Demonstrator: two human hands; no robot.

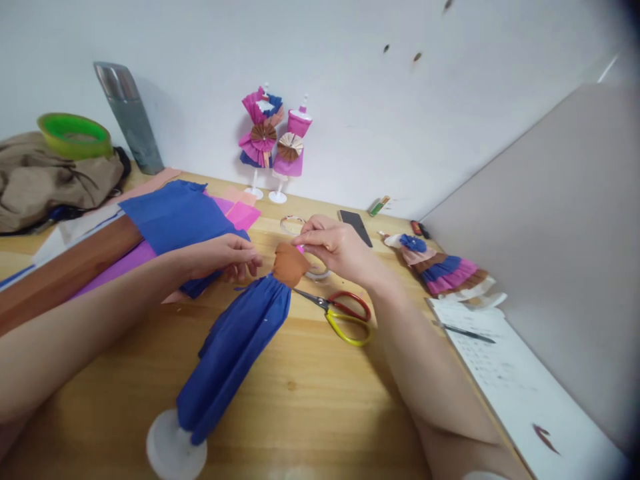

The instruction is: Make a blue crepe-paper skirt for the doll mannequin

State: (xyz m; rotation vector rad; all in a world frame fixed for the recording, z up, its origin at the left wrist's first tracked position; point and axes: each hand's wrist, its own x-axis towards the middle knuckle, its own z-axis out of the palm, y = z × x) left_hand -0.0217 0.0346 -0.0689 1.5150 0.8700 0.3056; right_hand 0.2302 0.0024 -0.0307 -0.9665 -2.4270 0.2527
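Already, brown bodice (289, 265) and blue skirt (240, 340) dressed the white-based form (170, 445), tilted over the table (310, 407); no rosette showed. My right fingers (314, 238) pinched its pink top (300, 249); my left fingers (241, 255) curled loosely, empty.

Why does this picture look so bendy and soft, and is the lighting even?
Head view: wide-lens look, with the flask leaning outward; dark, blurred right edge; handwriting on the paper too soft to read; pale, diffuse light on the wall, soft shadow behind the mannequins.
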